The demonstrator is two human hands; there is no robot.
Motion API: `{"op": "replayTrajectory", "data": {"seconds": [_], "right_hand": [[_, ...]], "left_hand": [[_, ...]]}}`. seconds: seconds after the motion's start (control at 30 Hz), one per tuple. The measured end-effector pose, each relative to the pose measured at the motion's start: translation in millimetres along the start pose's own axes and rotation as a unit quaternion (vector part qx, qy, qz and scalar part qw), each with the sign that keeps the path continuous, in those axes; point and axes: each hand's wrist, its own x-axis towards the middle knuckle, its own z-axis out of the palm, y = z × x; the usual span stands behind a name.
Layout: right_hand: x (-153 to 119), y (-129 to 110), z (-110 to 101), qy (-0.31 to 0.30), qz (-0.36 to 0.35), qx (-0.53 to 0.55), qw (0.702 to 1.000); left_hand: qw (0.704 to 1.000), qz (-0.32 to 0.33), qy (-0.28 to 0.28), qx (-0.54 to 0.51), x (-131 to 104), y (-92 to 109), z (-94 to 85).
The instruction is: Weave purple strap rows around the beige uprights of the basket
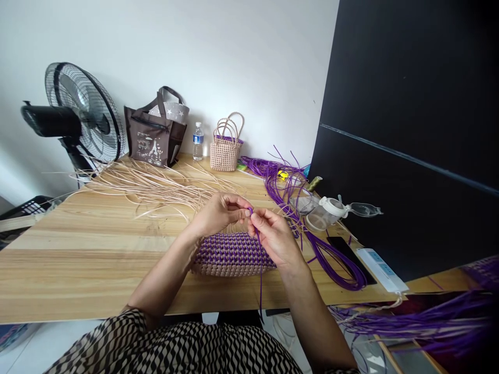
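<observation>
A woven piece (234,254) with purple and beige rows lies near the front edge of the wooden table. Just above its upper edge, my left hand (224,212) pinches a purple strand (260,275) between thumb and forefinger. My right hand (273,231) grips the same strand close beside, the fingertips of both hands nearly touching around a small purple loop. From there the strand hangs down across the woven piece and past the table edge. Beige strands (156,184) spread behind the piece to the left.
On the table (78,259) stand a dark bag (150,137), water bottle (198,143), small woven basket (225,155) and white-lidded container (331,208). Purple strands (268,174), a coil (339,270) and a power strip (382,270) lie right. A fan (86,114) stands left.
</observation>
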Motion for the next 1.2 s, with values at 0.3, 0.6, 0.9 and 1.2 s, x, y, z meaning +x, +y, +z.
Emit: {"op": "replayTrajectory", "data": {"seconds": [0.3,0.6,0.9,1.2], "right_hand": [[4.2,0.2,2.8,0.002,0.028,0.021,0.999],[4.9,5.0,-3.8,0.007,0.060,0.010,0.998],[4.9,9.3,3.9,0.011,0.044,-0.046,0.998],[1.5,12.6,4.1,0.053,-0.080,-0.169,0.981]], "left_hand": [[0.999,-0.018,0.019,0.035,0.0,2.7,0.3],[0.998,-0.007,0.057,0.013,3.8,-5.3,-1.5],[0.994,0.014,0.097,0.046,3.7,-8.4,0.9],[0.990,0.055,0.095,0.085,-0.2,0.6,5.2]]}}
